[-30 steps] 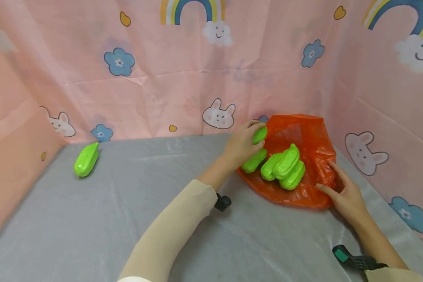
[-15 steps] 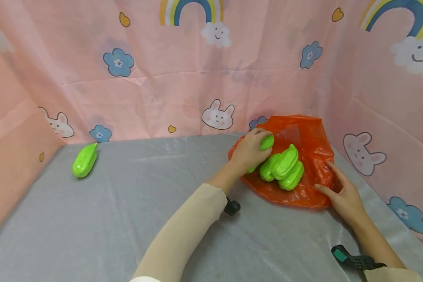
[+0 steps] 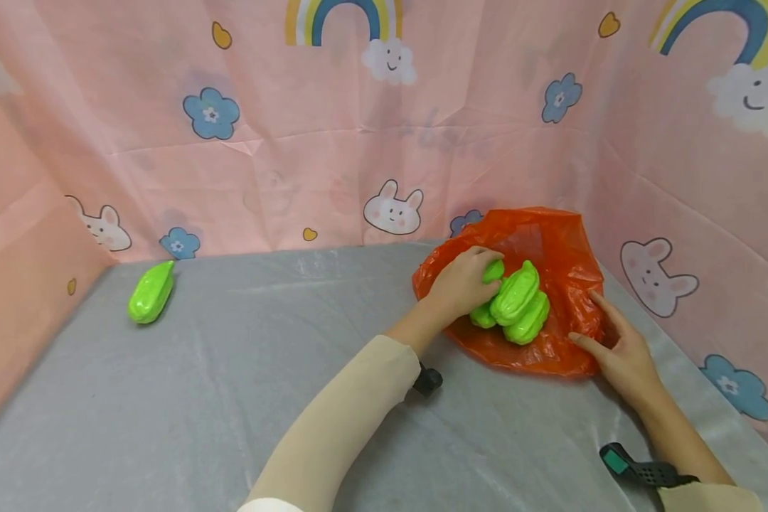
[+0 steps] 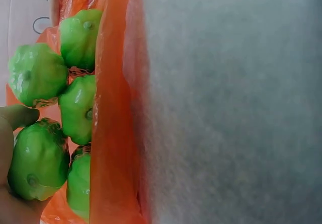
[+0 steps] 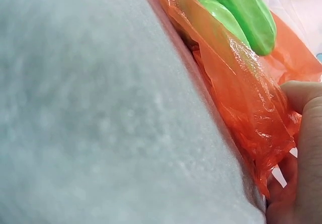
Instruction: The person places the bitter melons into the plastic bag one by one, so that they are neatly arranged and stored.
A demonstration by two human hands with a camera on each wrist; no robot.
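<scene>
My left hand [image 3: 462, 286] grips a glossy light-green ribbed gourd [image 4: 39, 158], thumb on its side, over the mouth of an orange-red plastic bag [image 3: 566, 245]. Several like gourds [image 3: 515, 293] lie piled inside the bag, one resting on top of others; the left wrist view shows their rounded ends behind the bag's near wall. At the bag's right side my right hand [image 3: 630, 364] holds its edge, thumb [image 5: 299, 92] at the rim and other fingers behind the plastic. Alone at the far left lies another green gourd [image 3: 151, 293].
A grey sheet [image 3: 230, 384] covers the table. Pink printed cloth [image 3: 281, 156] stands as walls at the back, left and right, with the bag close to the back right corner. Black straps are on both wrists.
My left hand has moved right and slightly down with its gourd, from the bag's left edge to beside the pile. The bag's left rim shows more openly. My right hand stays in place.
</scene>
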